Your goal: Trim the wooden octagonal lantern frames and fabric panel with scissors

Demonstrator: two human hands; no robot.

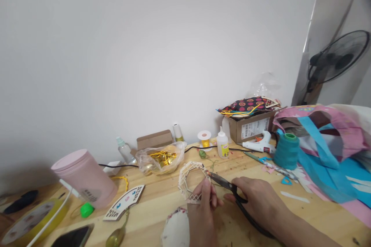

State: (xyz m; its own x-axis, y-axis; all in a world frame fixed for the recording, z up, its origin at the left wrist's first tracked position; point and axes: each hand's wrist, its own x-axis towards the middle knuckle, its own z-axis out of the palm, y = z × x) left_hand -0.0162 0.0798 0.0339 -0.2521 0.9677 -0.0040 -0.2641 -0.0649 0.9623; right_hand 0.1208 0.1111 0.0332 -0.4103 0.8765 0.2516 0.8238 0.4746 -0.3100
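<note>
Pinching frame (182,180) at lower R edge w/ L grip (205,197), holding scissors (232,187) in R grip (256,191), tips at frame's R edge, w/ gap to glue btl (223,146) behind

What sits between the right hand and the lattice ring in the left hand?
The scissors, held in the right hand; in the head view, their blades extend toward the lattice ring.

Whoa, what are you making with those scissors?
The person's left hand holds a pale, ring-shaped lattice frame above a light wooden table. The right hand grips black-handled metal scissors, their tips at the frame's upper-right edge. I can't tell whether they're cutting. Beyond the hands stands a whitish plastic bottle with a yellow label.
</note>
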